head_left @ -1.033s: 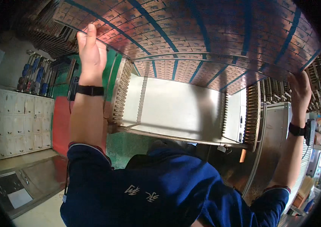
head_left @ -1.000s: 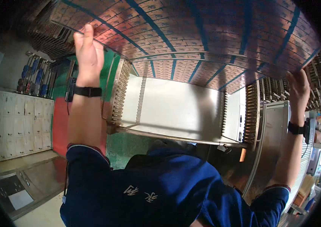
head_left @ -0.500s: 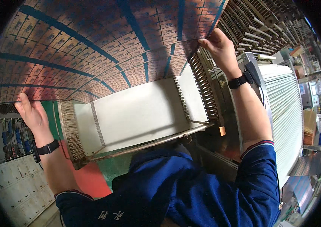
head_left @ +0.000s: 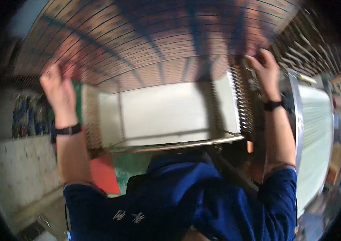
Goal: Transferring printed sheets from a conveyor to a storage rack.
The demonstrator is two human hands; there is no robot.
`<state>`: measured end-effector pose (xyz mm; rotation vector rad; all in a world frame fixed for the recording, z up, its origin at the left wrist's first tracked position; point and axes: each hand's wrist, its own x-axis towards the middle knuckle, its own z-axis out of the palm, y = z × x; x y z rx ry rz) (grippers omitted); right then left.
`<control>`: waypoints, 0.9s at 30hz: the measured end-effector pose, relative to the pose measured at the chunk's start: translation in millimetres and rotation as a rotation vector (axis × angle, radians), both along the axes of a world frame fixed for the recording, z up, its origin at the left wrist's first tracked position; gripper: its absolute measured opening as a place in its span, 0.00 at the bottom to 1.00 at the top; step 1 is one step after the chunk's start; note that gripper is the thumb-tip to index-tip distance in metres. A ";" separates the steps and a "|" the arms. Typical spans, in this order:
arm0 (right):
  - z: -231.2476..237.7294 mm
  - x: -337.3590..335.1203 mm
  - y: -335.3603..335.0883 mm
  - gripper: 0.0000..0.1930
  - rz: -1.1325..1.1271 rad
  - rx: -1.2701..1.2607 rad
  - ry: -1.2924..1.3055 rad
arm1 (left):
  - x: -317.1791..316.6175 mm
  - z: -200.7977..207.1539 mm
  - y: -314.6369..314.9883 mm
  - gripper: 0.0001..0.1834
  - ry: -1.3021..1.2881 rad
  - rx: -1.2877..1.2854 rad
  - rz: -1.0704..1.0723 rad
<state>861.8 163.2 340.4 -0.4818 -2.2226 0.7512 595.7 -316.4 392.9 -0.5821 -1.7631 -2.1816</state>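
Observation:
A large copper-coloured circuit board panel, crossed by dark blue-green bands, is tilted across the top of the view and blurred by motion. At its lower left edge my left hand grips it, fingertips smeared. My right hand pinches the panel's right edge between thumb and fingers. Below the panel stands a metal-framed rack with a white bottom and rows of coil-like teeth along both sides. The panel's lower part hides the rack's far end; whether it touches the teeth I cannot tell.
Right of the rack, pale upright slats fill a metal-edged frame. Behind them are rows of thin rods. To the left stands a whitish cabinet below blue items. Red flooring and green flooring lie before the rack.
In the view, the panel, both hands and the rack have shifted right. The panel and hands now look blurred; both hands still hold the panel.

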 end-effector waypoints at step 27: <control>18.9 15.1 -17.2 0.20 -0.056 -0.036 0.001 | 6.2 8.8 -10.0 0.16 0.000 0.092 -0.148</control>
